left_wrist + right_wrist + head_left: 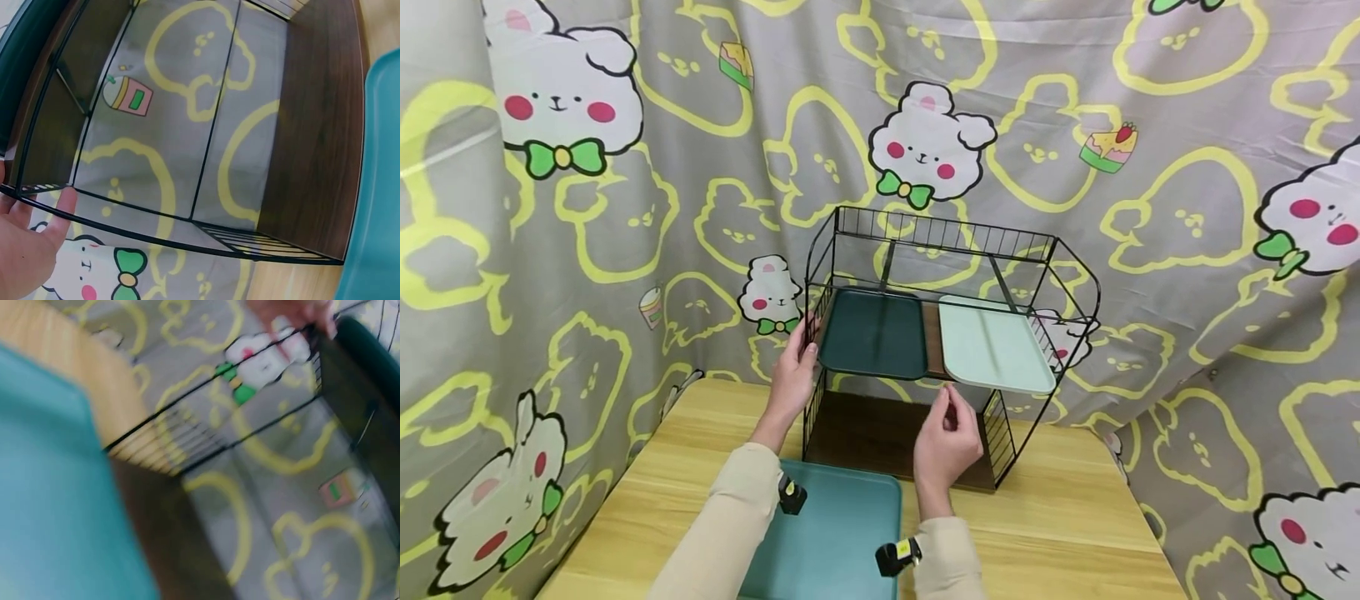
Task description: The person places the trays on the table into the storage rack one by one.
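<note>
A two-tier black wire rack [1051, 265] with brown wooden shelves stands on the table. Its upper shelf carries a dark green tray [874, 333] on the left and a pale mint tray [996, 343] on the right. My left hand [793, 373] grips the rack's left side frame beside the dark green tray; in the left wrist view its fingers [60, 215] wrap the black wire. In front of the rack, my right hand [949, 440] is raised with curled fingers, thumb and fingertips together just below the upper shelf's front edge. Nothing shows in it.
A larger teal tray [842, 525] lies on the wooden table [1060, 533] in front of the rack, under my forearms. The lower shelf [872, 433] is bare brown wood. A patterned grey curtain [820, 50] hangs close behind and on both sides.
</note>
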Demonstrator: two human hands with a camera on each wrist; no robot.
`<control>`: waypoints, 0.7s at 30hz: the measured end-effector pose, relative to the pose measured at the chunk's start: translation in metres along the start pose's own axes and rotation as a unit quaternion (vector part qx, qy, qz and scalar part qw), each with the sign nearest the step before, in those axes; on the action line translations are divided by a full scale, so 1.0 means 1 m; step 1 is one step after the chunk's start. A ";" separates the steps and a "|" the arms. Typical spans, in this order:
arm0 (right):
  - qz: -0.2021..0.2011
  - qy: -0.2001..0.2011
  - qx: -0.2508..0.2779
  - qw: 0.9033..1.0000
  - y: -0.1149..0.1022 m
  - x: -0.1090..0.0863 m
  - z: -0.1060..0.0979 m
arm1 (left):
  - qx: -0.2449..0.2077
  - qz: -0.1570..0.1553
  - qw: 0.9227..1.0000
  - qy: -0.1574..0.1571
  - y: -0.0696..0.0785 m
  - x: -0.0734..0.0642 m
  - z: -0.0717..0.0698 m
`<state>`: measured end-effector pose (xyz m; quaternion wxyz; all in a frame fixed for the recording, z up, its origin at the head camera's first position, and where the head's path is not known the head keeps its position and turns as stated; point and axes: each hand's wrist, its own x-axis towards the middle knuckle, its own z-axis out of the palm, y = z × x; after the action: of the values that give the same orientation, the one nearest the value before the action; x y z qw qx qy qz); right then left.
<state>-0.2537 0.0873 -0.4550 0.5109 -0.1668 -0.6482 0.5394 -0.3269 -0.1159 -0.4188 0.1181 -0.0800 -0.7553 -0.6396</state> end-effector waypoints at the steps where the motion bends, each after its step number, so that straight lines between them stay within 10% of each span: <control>1: 0.005 -0.005 -0.007 1.000 0.008 -0.003 -0.005 | 0.003 0.000 1.000 0.003 0.001 0.000 0.000; 10: 0.150 -0.133 -0.127 0.971 0.092 -0.068 -0.047 | 0.011 -0.005 1.000 0.024 0.005 -0.001 0.006; 21: 0.138 -0.189 -0.243 0.941 0.129 -0.131 -0.062 | 0.012 0.000 1.000 0.016 0.003 -0.002 0.003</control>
<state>-0.1890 0.0665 -0.6365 0.2430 -0.2689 -0.8150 0.4521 -0.3242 -0.1125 -0.4172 0.1315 -0.0685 -0.7610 -0.6315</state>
